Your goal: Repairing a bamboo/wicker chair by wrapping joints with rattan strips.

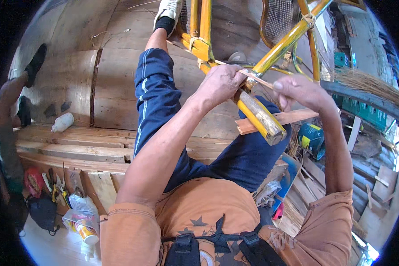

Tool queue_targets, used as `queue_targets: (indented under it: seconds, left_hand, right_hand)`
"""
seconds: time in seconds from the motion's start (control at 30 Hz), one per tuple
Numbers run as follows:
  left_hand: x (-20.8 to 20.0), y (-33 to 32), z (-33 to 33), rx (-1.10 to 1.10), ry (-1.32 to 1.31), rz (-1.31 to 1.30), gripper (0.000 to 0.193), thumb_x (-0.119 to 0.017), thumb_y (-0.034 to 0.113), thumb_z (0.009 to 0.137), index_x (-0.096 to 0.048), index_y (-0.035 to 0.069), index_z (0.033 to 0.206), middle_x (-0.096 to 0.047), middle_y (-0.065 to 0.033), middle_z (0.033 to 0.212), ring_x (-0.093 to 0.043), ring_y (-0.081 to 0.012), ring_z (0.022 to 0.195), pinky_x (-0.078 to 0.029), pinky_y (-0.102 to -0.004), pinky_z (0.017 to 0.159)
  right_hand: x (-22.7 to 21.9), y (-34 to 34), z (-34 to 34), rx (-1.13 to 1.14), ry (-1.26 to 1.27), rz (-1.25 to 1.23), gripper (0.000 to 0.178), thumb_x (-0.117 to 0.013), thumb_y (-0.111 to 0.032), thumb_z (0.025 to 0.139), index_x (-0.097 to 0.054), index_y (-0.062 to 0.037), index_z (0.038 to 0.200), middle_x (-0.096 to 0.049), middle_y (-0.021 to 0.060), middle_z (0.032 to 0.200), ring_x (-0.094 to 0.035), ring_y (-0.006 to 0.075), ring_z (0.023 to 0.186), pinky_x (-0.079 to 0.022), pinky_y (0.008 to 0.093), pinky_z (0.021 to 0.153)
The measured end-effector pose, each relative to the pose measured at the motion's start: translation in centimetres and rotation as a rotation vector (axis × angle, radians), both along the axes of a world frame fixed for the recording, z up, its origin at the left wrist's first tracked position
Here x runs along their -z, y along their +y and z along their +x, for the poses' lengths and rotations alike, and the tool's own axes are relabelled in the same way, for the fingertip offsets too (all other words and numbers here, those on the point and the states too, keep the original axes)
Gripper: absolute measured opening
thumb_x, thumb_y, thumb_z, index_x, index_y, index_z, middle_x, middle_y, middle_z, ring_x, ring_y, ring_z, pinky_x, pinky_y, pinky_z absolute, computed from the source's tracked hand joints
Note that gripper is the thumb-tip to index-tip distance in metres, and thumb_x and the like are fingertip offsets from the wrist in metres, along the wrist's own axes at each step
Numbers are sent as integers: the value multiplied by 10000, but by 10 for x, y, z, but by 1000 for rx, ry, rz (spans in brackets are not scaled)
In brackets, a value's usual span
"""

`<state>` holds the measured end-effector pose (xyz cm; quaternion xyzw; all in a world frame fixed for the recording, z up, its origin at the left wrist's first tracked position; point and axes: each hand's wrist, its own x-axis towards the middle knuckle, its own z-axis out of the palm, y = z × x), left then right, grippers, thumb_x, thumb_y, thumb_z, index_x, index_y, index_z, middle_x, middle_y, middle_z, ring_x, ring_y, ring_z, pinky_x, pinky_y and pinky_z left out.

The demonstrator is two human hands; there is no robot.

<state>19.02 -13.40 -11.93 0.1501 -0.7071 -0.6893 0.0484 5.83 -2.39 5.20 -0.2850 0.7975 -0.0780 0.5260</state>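
Pale rattan strip [260, 80] stretched between hands, across joint of yellow pole frame [261, 116]; right hand [300, 92]: fingers pinched on strip; left hand [221, 83]: fingers curled, undersides hidden, hold cannot be told; strip likely light, springy, splittable; best gripped flat

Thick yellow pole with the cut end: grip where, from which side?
Probably mid-length on the pole, from above: it's round and its top is uncovered. The slat crosses beneath nearer the cut end, limiting finger wrap there; the left hand and strip crowd the other end.
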Motion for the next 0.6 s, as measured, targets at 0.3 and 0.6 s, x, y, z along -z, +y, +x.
queue_targets:
  seconds: [0.3,0.6]
  left_hand:
    - [-15,7,3,-121,-16,-230,315,-493,261,921,-677,6,950,-661,-206,766,-667,-325,723,-519,-394,676]
    - [-6,28,27,-166,-15,18,336,-477,269,930,-661,-12,915,-637,-139,665,-617,-209,607,-489,-345,615]
  right_hand:
    - [-37,18,9,-350,403,233,645,-532,-621,841,-588,-49,549,-547,46,463,-577,159,454,-453,325,465]
    - [-214,157,-68,-176,832,229,502,-532,-456,896,-611,4,710,-591,65,680,-601,155,663,-469,329,592]
